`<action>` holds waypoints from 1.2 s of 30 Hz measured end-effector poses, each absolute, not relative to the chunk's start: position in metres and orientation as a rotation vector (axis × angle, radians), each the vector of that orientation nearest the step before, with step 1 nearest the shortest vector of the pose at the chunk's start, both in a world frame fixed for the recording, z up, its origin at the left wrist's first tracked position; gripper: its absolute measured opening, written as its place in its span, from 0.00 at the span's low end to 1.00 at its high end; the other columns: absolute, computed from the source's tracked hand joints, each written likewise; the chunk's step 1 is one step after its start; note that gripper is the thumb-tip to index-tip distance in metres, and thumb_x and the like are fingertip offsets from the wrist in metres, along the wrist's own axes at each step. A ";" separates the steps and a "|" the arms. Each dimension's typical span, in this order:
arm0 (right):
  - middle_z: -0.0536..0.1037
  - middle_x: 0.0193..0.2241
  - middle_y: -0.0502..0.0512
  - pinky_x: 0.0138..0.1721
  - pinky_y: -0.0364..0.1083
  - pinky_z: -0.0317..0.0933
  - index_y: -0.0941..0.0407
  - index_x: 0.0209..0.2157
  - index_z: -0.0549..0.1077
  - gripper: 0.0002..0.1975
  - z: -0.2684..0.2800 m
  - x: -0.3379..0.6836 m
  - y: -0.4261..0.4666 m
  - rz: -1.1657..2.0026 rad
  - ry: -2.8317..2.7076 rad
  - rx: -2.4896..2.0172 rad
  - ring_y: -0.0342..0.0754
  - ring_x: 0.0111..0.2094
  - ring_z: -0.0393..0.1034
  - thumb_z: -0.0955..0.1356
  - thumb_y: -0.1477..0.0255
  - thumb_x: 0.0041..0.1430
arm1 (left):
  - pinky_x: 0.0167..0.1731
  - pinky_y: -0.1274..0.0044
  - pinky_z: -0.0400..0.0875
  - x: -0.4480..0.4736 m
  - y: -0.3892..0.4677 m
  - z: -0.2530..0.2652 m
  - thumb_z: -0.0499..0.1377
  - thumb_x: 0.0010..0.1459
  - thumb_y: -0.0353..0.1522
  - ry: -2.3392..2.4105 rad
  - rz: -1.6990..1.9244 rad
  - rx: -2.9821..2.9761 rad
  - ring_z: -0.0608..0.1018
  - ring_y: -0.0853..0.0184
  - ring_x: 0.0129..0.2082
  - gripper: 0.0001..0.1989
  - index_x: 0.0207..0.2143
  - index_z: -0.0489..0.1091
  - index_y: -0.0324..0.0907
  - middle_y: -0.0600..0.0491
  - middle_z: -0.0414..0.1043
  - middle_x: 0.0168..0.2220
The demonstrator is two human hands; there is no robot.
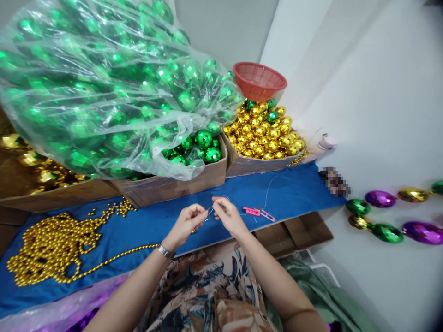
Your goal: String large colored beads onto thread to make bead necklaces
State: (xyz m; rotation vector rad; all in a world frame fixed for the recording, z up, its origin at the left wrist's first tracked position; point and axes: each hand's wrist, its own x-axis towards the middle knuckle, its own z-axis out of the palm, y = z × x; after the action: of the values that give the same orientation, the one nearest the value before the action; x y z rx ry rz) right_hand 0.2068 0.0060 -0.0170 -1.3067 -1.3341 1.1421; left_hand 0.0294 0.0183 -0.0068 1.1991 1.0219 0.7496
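In front of my body, both hands are close together over the blue cloth. My left hand is closed in a pinch on a thin pale thread. My right hand pinches the same thread, which makes a small loop between the fingertips. A thin shiny piece, perhaps a needle, shows just under the fingers. From the pile of gold bead string, a strand runs to my left wrist, and a few gold beads show beyond it. Right of my right hand lies a small pink object with dark lettering, beside a pink loop-shaped piece.
A clear bag of green faceted baubles bulges over a cardboard box. Gold baubles fill another box, with a red basket on top. An open carton is below the table edge. Coloured baubles hang at right.
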 end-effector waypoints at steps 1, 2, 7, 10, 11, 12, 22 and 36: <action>0.71 0.50 0.57 0.33 0.43 0.70 0.54 0.39 0.72 0.13 -0.013 0.210 0.006 1.019 -1.411 -1.345 0.43 0.33 0.72 0.63 0.60 0.63 | 0.18 0.82 0.52 0.029 0.018 -0.007 0.63 0.52 0.43 1.045 0.758 1.214 0.60 0.77 0.18 0.16 0.27 0.65 0.39 0.60 0.62 0.19; 0.72 0.50 0.58 0.37 0.46 0.70 0.54 0.43 0.73 0.12 -0.008 0.214 0.006 0.851 -1.478 -1.384 0.46 0.37 0.73 0.63 0.63 0.64 | 0.19 0.82 0.51 0.028 0.019 -0.006 0.64 0.51 0.43 1.068 0.770 1.222 0.59 0.77 0.18 0.17 0.25 0.66 0.39 0.60 0.61 0.20; 0.68 0.56 0.59 0.55 0.49 0.63 0.53 0.59 0.64 0.20 0.009 0.214 -0.007 0.207 -2.007 -1.179 0.50 0.55 0.65 0.60 0.74 0.67 | 0.19 0.82 0.50 0.026 0.020 -0.003 0.65 0.48 0.43 1.096 0.773 1.134 0.57 0.76 0.19 0.17 0.24 0.66 0.38 0.60 0.60 0.20; 0.70 0.55 0.62 0.48 0.47 0.67 0.56 0.62 0.60 0.22 -0.004 0.200 -0.012 0.057 -2.299 -1.063 0.49 0.50 0.70 0.58 0.76 0.67 | 0.18 0.82 0.49 0.026 0.019 -0.003 0.65 0.49 0.42 1.034 0.752 1.067 0.55 0.77 0.18 0.17 0.25 0.65 0.38 0.60 0.59 0.20; 0.73 0.51 0.63 0.46 0.48 0.67 0.58 0.61 0.60 0.22 -0.011 0.196 -0.011 0.008 -2.327 -1.072 0.50 0.46 0.72 0.57 0.76 0.68 | 0.18 0.81 0.48 0.026 0.018 -0.002 0.65 0.49 0.42 1.015 0.735 1.042 0.54 0.77 0.17 0.17 0.25 0.65 0.38 0.61 0.57 0.19; 0.76 0.45 0.63 0.44 0.48 0.67 0.59 0.60 0.62 0.21 -0.017 0.193 -0.010 -0.026 -2.338 -1.085 0.50 0.42 0.73 0.57 0.76 0.68 | 0.17 0.81 0.47 0.026 0.018 -0.001 0.64 0.49 0.42 0.999 0.714 1.018 0.53 0.77 0.17 0.17 0.25 0.64 0.39 0.61 0.56 0.18; 0.64 0.20 0.46 0.25 0.41 0.57 0.55 0.35 0.72 0.13 -0.005 0.208 -0.004 1.312 -1.592 -1.103 0.40 0.20 0.57 0.61 0.64 0.66 | 0.26 0.80 0.62 0.000 0.020 0.002 0.60 0.56 0.40 1.176 0.966 1.492 0.68 0.72 0.25 0.11 0.32 0.69 0.40 0.57 0.67 0.24; 0.78 0.33 0.56 0.37 0.45 0.65 0.57 0.53 0.63 0.17 -0.009 0.176 -0.013 0.660 -2.170 -1.270 0.48 0.33 0.74 0.59 0.77 0.63 | 0.25 0.81 0.61 0.017 -0.001 -0.012 0.63 0.53 0.42 1.151 0.937 1.115 0.66 0.73 0.25 0.15 0.28 0.71 0.38 0.55 0.69 0.25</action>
State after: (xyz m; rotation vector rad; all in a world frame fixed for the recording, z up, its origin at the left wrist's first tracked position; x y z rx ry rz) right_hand 0.1755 -0.0130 -0.0089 -1.2698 -2.1696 0.6595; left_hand 0.0170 -0.0014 -0.0119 1.1147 1.1507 0.9372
